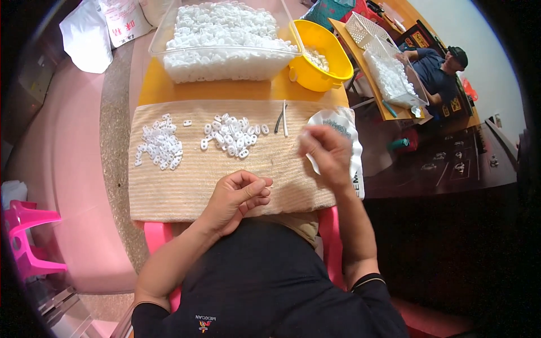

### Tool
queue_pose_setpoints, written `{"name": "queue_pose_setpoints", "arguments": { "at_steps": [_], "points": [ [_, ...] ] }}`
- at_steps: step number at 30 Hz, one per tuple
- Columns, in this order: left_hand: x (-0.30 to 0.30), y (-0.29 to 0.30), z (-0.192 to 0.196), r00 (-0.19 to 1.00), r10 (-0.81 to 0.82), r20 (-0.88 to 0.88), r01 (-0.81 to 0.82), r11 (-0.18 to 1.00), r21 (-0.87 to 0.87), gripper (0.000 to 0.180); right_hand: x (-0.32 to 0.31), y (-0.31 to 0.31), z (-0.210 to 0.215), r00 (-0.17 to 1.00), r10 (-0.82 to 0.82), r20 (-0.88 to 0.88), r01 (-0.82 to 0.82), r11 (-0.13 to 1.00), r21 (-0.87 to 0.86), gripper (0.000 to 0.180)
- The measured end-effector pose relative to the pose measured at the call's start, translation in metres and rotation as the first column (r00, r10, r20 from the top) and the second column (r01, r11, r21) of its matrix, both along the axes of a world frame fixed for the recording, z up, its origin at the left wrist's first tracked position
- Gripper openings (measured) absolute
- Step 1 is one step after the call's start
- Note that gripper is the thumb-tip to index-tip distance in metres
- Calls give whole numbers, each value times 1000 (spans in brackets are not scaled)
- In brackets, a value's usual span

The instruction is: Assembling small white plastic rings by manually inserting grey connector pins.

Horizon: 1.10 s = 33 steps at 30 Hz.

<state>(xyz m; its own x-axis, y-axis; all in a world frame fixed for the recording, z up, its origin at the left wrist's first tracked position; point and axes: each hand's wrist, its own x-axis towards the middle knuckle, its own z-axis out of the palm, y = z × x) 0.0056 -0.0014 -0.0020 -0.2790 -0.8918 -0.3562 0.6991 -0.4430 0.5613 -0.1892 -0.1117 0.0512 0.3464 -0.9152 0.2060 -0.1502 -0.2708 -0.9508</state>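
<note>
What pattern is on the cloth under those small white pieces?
The cloth has tan and paler stripes, seen in the head view.

A white sack (125, 17) between ten and eleven o'clock bears large red characters (125, 34). Near three o'clock, bold dark capitals (356, 181) stand along the edge of a white bag (359, 151), and toward seven a black shirt (270, 281) shows small pale capitals (205, 318), upside down, next to a red-and-orange emblem (203, 326). Near two, yellowish marks on a dark panel (420, 39) are too small to read.

Head-worn fisheye view (wide), downward over the table (275, 91)
</note>
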Motion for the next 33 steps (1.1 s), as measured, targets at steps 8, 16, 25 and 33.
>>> {"name": "queue_pose_setpoints", "arguments": {
  "at_steps": [8,16,25,33],
  "points": [
    [-2,-2,3,1000,4,1,-4,1000,9,10,-24,-140,55,680,-689,-250,204,506,-838,26],
    [2,1,1,999,39,-4,-39,999,20,10,26,-53,-12,875,41,-482,-232,910,-344,15],
    [0,1,-2,999,35,-2,-35,999,17,9,43,-43,-33,667,-44,-744,-301,897,-322,21],
    [0,0,-2,999,45,-28,-45,999,9,11,37,-39,-43,715,-120,-689,-231,889,-394,16]
  ]
}}
